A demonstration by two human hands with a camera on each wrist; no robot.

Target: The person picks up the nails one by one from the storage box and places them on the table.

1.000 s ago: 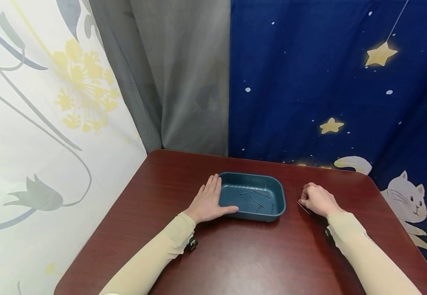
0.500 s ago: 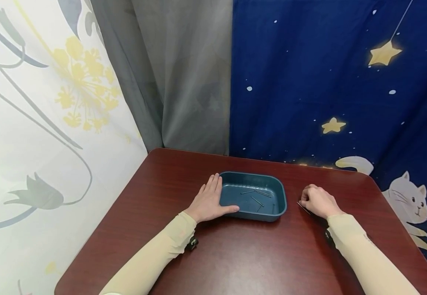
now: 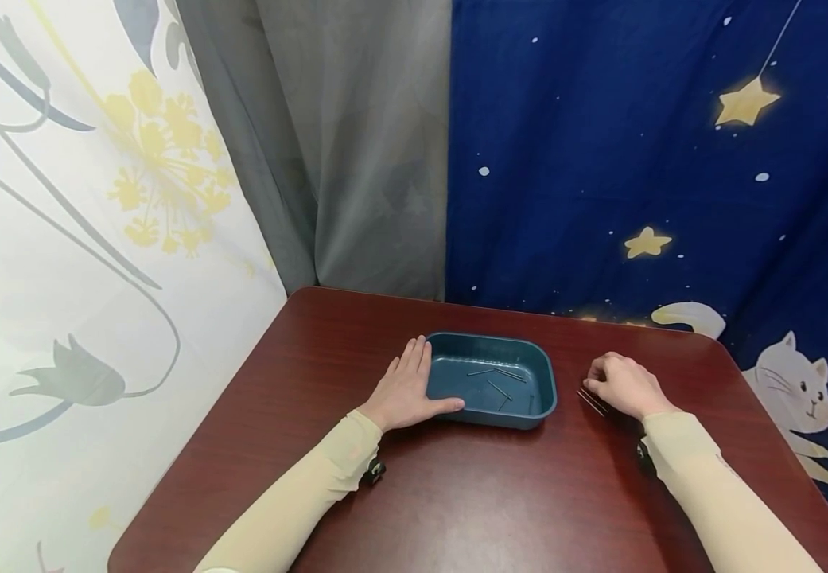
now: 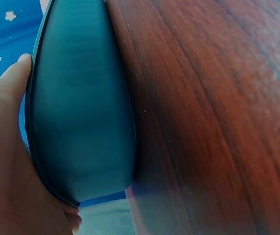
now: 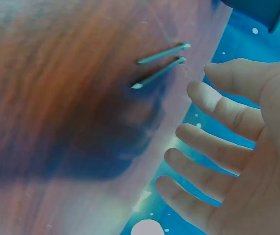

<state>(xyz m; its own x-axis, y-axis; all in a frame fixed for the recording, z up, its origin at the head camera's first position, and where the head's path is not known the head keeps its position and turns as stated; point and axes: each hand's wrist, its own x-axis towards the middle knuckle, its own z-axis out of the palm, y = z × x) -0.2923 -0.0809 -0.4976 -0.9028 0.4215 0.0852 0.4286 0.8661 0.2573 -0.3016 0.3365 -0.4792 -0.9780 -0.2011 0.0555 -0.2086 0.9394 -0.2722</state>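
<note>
My left hand (image 3: 402, 387) rests on the left end of a dark teal plastic tray (image 3: 459, 380), fingers straight along its rim and thumb over the near edge. In the left wrist view the tray's outer wall (image 4: 79, 107) fills the space beside the thumb. Several thin metal nails (image 3: 499, 391) lie scattered inside the tray. To the right of it, two nails (image 5: 162, 53) lie side by side on the table. Just above and beyond them hovers my right hand (image 3: 624, 384), its fingers spread and loosely bent, holding nothing in the right wrist view.
The dark red wooden table (image 3: 485, 493) has rounded far corners. Behind it hang a grey curtain (image 3: 381, 159) and a blue curtain (image 3: 564, 159) with stars and a cat. A white floral curtain (image 3: 99, 302) borders the left side.
My right hand has shifted slightly right, away from the nails on the table, and more of them shows. The left hand and the tray have stayed put.
</note>
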